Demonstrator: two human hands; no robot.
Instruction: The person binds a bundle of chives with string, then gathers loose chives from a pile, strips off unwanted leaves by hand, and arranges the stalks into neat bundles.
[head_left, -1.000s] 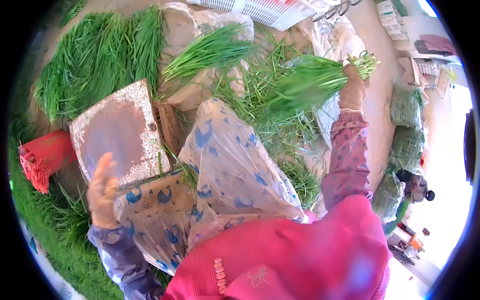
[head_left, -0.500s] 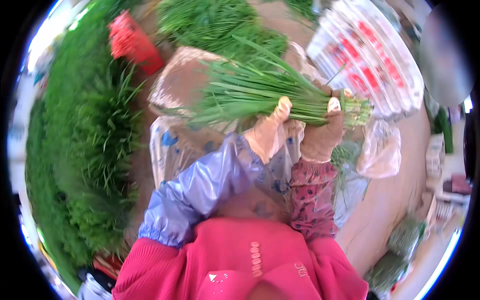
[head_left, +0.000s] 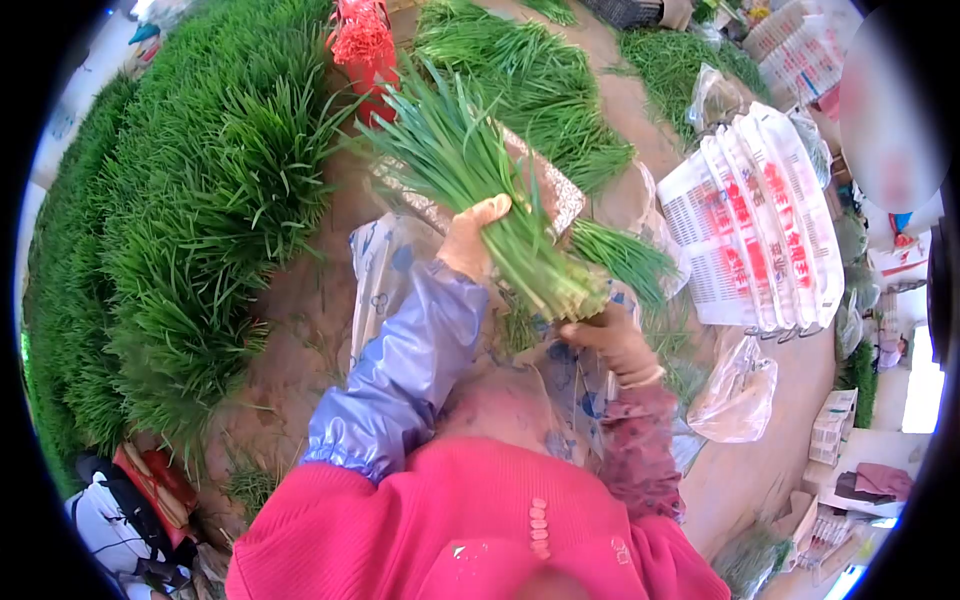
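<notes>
My left hand (head_left: pixel 474 238) is wrapped round the middle of a bunch of long green leafy stalks (head_left: pixel 500 215). The leaves point up and to the left, and the pale cut ends point down and to the right. My right hand (head_left: pixel 612 343), in a brown glove, is at the cut ends, its fingers bent against their underside; whether it grips them is unclear. Under the bunch lies a board with a patterned edge (head_left: pixel 560 200), partly covered by the leaves. A smaller green bunch (head_left: pixel 625 258) rests right of the board.
Tall piled greens (head_left: pixel 200 200) fill the left. A red container with red strips (head_left: pixel 368 62) stands behind the board. White crates with red print (head_left: pixel 755 225) are at the right, above a clear plastic bag (head_left: pixel 735 390). More greens (head_left: pixel 520 85) lie at the back.
The bunch came from the right to in front of me, and its leaf end has swung upward. My left hand took hold of it; my right hand moved down to the cut ends.
</notes>
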